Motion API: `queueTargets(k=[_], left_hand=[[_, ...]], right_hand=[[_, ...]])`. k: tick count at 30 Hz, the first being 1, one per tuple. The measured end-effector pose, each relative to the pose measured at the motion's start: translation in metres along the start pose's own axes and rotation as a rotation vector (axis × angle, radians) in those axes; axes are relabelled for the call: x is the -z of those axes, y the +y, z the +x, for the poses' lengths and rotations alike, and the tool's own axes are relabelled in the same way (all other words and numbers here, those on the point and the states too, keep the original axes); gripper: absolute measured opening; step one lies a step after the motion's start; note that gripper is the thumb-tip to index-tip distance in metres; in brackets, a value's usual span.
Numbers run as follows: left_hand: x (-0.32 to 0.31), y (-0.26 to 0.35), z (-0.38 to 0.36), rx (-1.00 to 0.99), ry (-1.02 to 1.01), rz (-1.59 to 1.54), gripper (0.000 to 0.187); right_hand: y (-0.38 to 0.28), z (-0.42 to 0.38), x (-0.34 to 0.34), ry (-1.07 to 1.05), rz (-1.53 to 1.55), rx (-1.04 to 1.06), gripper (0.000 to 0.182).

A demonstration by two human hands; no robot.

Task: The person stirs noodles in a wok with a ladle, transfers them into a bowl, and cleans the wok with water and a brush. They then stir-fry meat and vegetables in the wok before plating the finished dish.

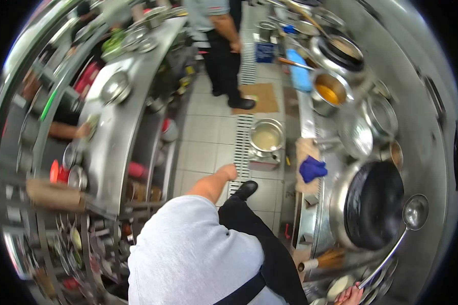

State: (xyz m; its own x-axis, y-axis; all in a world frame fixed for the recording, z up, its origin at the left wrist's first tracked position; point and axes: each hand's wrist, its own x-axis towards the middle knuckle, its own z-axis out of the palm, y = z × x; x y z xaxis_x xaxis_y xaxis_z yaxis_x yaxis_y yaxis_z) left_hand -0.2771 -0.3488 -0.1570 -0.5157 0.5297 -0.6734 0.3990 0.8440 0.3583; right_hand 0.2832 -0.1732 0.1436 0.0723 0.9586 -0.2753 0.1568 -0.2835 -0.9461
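Observation:
At the lower right, my right hand (pixel 350 295) is closed around the handle of a long steel ladle (pixel 416 211). The ladle's bowl is raised at the right edge of a large black wok (pixel 374 206) on the range. My left arm reaches forward over the floor, and my left hand (pixel 229 172) hangs above the drain grate (pixel 243 134); its fingers are hidden from view. Just ahead of that hand, a steel pot (pixel 266 123) with pale liquid stands low near the floor. A purple cloth (pixel 313 169) lies on the range's front ledge, left of the wok.
A pot of orange liquid (pixel 330 93), a wire strainer (pixel 356 134) and other pans line the range on the right. A steel counter (pixel 118 152) with bowls runs along the left. Farther up the aisle a co-worker (pixel 221 51) stands near flattened cardboard (pixel 266 97).

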Motion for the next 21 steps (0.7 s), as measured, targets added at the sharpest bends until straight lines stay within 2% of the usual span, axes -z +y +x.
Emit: queueTargets(k=[3,5,6,7,8,9,11,13,16,18,21], left_hand=[[0.014,-0.100,-0.037,0.267,0.368,-0.219,0.038],[0.040,-0.116,-0.114,0.434,0.318,-0.232,0.035],[0.022,-0.152,-0.120,0.514,0.344,-0.262,0.033],[0.004,-0.184,-0.128,0.584,0.365,-0.288,0.033],[0.004,-0.195,-0.149,0.611,0.229,-0.369,0.032],[0.002,-0.202,-0.170,0.628,0.091,-0.452,0.032],[-0.070,-0.283,-0.152,0.335,-0.045,0.020,0.032],[-0.056,-0.240,-0.198,0.648,-0.097,-0.341,0.033],[-0.080,-0.257,-0.188,0.625,-0.117,-0.362,0.035],[-0.087,-0.276,-0.162,0.429,-0.138,-0.071,0.037],[-0.012,-0.240,-0.157,0.475,-0.114,-0.235,0.040]], right_hand=[[-0.029,0.018,-0.055,-0.233,0.080,-0.008,0.009],[-0.040,0.032,-0.085,-0.382,0.127,-0.032,0.008],[-0.023,0.064,-0.106,-0.290,-0.267,0.077,0.009],[-0.005,0.086,-0.121,-0.369,-0.243,0.116,0.008],[0.003,0.100,-0.135,-0.444,-0.213,0.162,0.008],[-0.019,0.073,-0.157,-0.473,-0.034,-0.016,0.006],[-0.021,0.059,-0.182,-0.486,-0.076,0.001,0.006],[-0.016,0.058,-0.194,-0.488,-0.136,0.040,0.009],[-0.029,0.044,-0.225,-0.571,-0.101,-0.007,0.009],[-0.036,0.025,-0.247,-0.640,-0.055,-0.075,0.010],[-0.038,-0.007,-0.285,-0.748,0.023,-0.194,0.011]])
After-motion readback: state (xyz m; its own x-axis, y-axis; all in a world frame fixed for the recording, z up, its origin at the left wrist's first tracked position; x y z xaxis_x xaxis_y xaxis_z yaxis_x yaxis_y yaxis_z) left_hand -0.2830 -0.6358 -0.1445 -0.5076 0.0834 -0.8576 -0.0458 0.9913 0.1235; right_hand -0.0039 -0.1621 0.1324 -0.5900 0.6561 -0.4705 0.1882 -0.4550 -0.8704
